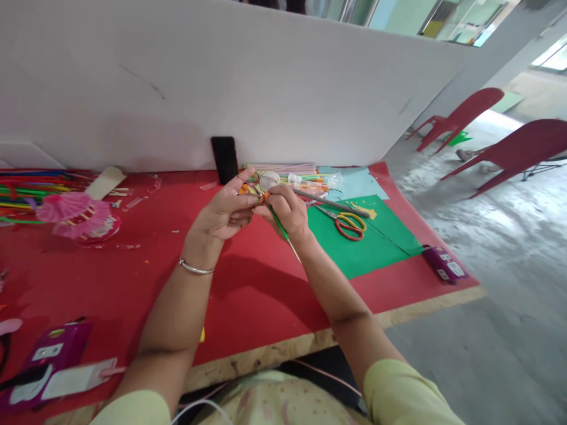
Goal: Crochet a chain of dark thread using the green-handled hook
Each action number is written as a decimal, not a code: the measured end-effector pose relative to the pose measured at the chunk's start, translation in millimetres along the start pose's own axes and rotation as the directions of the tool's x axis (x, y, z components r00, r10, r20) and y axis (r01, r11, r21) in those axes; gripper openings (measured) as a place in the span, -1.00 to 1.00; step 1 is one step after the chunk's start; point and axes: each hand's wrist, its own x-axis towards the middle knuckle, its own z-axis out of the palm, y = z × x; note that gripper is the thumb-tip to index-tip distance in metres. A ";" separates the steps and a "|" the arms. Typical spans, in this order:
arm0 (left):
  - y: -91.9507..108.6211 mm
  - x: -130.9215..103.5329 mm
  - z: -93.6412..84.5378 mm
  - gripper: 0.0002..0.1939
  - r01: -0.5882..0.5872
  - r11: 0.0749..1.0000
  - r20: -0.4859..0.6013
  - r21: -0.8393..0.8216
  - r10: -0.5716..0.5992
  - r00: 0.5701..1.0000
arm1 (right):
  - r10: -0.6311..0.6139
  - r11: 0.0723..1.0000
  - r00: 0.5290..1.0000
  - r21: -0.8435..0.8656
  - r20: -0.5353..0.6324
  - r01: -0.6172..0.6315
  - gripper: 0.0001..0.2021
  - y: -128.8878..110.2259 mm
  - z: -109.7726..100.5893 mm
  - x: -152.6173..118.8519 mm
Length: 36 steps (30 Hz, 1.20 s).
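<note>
Over the red tabletop [177,283], my two hands meet at a small orange craft piece [264,198] with a thin green stem [278,224]. My left hand [217,215] pinches its left side between thumb and fingers, with the index finger raised. Curled around the other side is my right hand [286,212], and the stem slants down below its fingers to a pale tip. A grey fuzzy stick [330,202] extends right from behind the right hand; I cannot tell whether it is held. Fingers hide much of the piece. Scissors [349,226] with yellow and red handles lie to the right.
A green sheet [341,257] lies under the scissors. A black phone [225,159] leans on the white partition [266,88]. Purple boxes [444,264] sit at the right edge and lower left. Coloured sticks [26,198] and a pink pleated craft [75,215] lie left.
</note>
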 end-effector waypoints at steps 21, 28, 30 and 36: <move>3.1 -0.9 -17.0 -0.09 -0.063 0.982 0.090 0.176 0.048 0.995 | 0.383 0.221 0.756 0.742 0.531 -0.633 -0.26 -14.6 -4.4 15.4; -12.4 -4.3 7.7 0.03 -0.377 0.756 -0.104 0.535 0.502 0.859 | 0.613 0.083 0.658 0.793 0.437 -0.603 -0.22 -27.9 23.5 21.2; -19.2 -3.8 12.4 0.00 -0.374 0.707 -0.102 0.600 0.531 0.841 | 0.702 0.126 0.621 0.798 0.347 -0.589 -0.21 -27.2 30.1 19.1; -33.0 -2.8 27.8 -0.03 -0.325 0.708 -0.096 0.627 0.484 0.870 | 0.810 0.150 0.548 0.830 0.208 -0.538 -0.22 -30.9 40.1 16.6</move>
